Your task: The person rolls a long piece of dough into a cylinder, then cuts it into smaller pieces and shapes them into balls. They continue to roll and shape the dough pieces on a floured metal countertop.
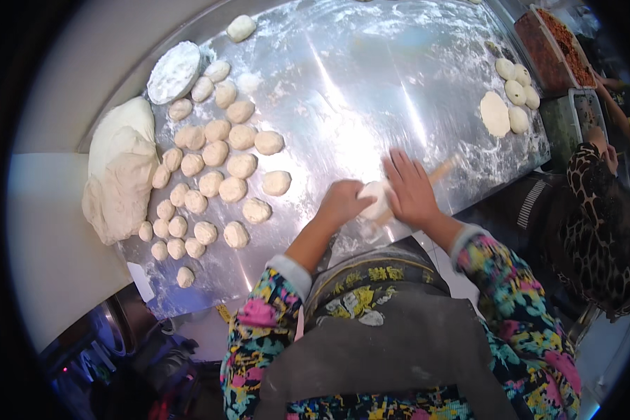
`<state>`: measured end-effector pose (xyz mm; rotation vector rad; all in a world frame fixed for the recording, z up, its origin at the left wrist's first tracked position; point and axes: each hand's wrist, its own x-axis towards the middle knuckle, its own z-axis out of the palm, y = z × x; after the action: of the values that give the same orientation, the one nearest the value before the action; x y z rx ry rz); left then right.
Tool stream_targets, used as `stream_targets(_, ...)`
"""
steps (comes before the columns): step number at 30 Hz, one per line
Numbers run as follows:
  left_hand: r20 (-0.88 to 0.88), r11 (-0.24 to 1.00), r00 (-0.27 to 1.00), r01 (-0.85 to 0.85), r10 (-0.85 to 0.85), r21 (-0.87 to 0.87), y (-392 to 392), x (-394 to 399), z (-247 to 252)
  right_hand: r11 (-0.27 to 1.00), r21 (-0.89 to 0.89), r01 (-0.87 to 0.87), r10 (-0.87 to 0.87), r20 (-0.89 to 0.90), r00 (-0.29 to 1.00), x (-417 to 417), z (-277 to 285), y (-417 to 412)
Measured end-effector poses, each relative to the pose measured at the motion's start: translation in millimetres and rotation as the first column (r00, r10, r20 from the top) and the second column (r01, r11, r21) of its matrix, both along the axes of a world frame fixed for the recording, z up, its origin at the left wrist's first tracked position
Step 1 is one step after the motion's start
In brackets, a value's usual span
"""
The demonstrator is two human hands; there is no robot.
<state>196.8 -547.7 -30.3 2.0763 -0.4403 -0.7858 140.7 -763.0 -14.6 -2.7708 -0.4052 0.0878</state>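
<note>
My left hand [344, 202] pinches the left edge of a flattened piece of dough [374, 199] near the front edge of the metal table. My right hand [410, 188] lies spread over a wooden rolling pin [443, 169], which runs aslant beneath the palm and touches the dough's right side. Some blur covers hands and dough, and part of the pin is hidden under my right palm. To the left, many dough balls [242, 165] rest on the floured surface, with a large mass of dough [123, 173] behind them at the table's left edge.
A white mound of flour [174, 72] stands at the upper left. At the far right are a flat dough round [495, 114] and several filled-looking pieces [515, 92]. Beyond them sit a tub of reddish filling [562, 44] and another container [583, 113], beside a co-worker's patterned sleeve [585, 178].
</note>
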Motion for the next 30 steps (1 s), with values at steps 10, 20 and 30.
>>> stream_targets(10,-0.119,0.963,0.969,-0.232,0.216,-0.139,19.5,-1.8,-17.8,0.997,0.013,-0.074,0.074,-0.052,0.996,-27.4,0.6,-16.4)
stream_targets(20,0.019,0.995,0.996,-0.083,0.082,0.055,19.1,36.7,-3.5,0.996,0.031,-0.087,0.085,0.042,0.995,23.9,4.1,5.6)
stream_targets(30,0.138,0.973,0.987,0.047,-0.08,0.227,-2.0,41.9,-1.7,0.997,0.074,-0.036,0.025,0.156,0.987,78.5,-12.5,32.5)
